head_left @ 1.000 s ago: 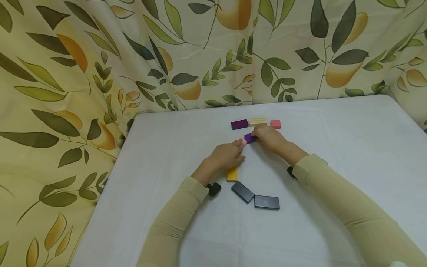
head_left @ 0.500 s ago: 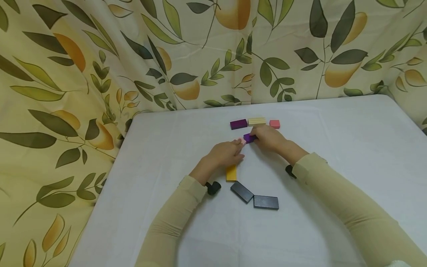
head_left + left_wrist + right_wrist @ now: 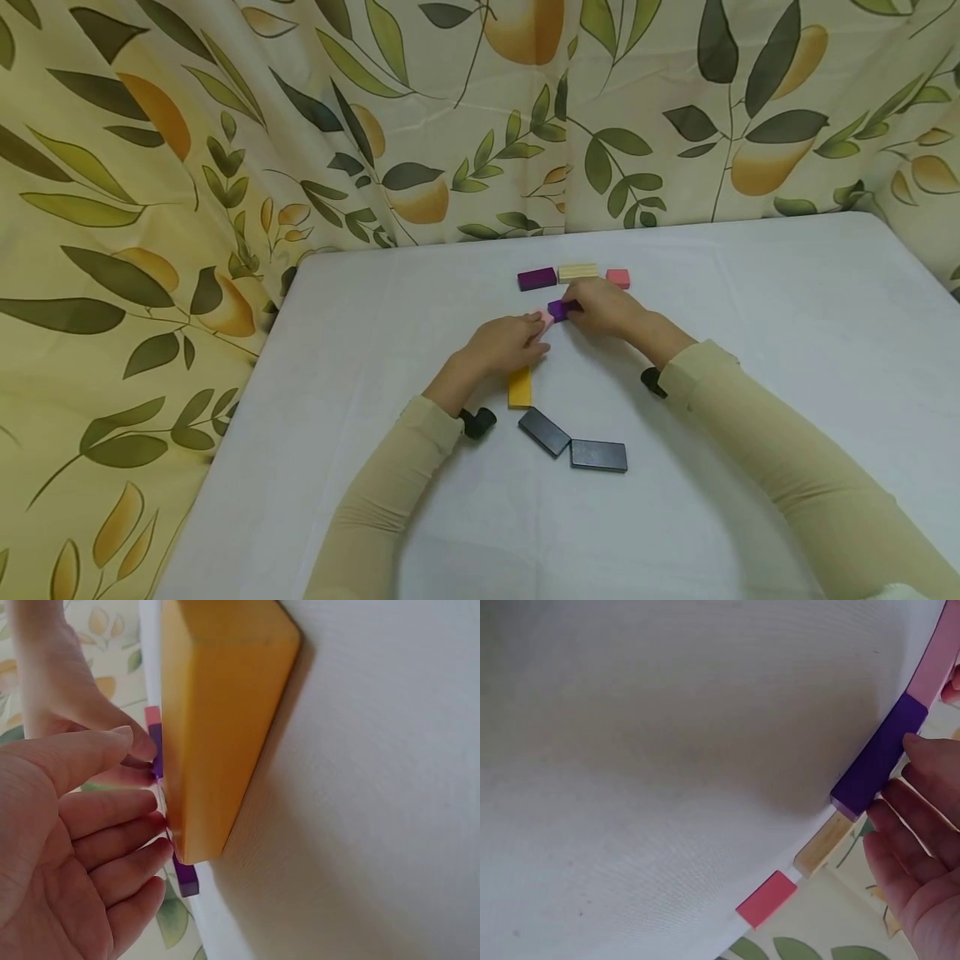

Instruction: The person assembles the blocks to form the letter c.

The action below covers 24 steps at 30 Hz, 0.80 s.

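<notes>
My left hand [image 3: 504,345] is at a pale pink block [image 3: 546,318], its fingertips touching or right beside it; the exact contact is hidden. In the left wrist view those fingers [image 3: 124,874] look loosely bent, with the thumb apart from them. My right hand [image 3: 606,307] pinches a purple block [image 3: 557,311], thumb on the near side and fingers behind. The right wrist view shows the purple block [image 3: 881,754] end to end with the pink block [image 3: 935,664]. Under my left hand a yellow block [image 3: 520,389] lies on the table, partly covered.
Two dark grey blocks [image 3: 598,455] continue the curve toward me. Behind the hands lie a dark purple block [image 3: 537,279], cream-coloured pieces [image 3: 578,272] and a coral pink block [image 3: 618,278]. A white cloth covers the table [image 3: 750,500]; a leaf-patterned curtain [image 3: 480,125] hangs behind it.
Both hands stay almost in place at the pink and purple blocks. The right fingers shift slightly on the purple block, and a little more of the pink block shows beside my left hand.
</notes>
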{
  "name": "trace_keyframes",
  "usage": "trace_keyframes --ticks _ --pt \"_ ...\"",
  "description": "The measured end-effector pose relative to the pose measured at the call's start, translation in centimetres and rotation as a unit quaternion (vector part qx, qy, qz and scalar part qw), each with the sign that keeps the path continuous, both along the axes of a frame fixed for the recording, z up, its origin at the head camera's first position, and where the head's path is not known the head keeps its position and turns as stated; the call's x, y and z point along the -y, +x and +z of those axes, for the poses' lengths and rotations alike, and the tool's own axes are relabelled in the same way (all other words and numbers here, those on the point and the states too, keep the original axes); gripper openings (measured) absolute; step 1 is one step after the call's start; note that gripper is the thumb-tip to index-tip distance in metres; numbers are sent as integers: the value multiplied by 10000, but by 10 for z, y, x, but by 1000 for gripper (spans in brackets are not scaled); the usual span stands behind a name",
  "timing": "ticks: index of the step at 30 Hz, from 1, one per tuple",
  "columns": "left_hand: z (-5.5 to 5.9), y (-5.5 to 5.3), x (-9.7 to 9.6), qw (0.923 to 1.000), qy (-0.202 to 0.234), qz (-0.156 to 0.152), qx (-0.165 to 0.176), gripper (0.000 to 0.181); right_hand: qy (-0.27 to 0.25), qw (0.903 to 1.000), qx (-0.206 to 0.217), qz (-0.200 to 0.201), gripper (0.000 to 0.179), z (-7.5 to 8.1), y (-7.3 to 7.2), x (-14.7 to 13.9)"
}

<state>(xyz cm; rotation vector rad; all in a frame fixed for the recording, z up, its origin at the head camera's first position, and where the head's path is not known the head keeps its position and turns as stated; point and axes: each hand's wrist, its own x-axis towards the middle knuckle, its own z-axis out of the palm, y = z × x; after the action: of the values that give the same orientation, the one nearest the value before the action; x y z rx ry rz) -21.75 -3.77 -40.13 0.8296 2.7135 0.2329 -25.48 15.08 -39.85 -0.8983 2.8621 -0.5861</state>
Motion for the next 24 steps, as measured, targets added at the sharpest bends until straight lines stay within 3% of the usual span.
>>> trace_keyframes --ticks 9,16,24 --pt "6 5 5 9999 143 -39 -63 52 13 9997 122 -192 21 9 -7 -1" --pt "11 19 8 9992 353 -165 -26 53 78 9985 83 -536 26 18 -18 -7" --pt "16 45 12 9951 530 -833 -16 53 -65 9956 234 -901 28 13 -30 -11"
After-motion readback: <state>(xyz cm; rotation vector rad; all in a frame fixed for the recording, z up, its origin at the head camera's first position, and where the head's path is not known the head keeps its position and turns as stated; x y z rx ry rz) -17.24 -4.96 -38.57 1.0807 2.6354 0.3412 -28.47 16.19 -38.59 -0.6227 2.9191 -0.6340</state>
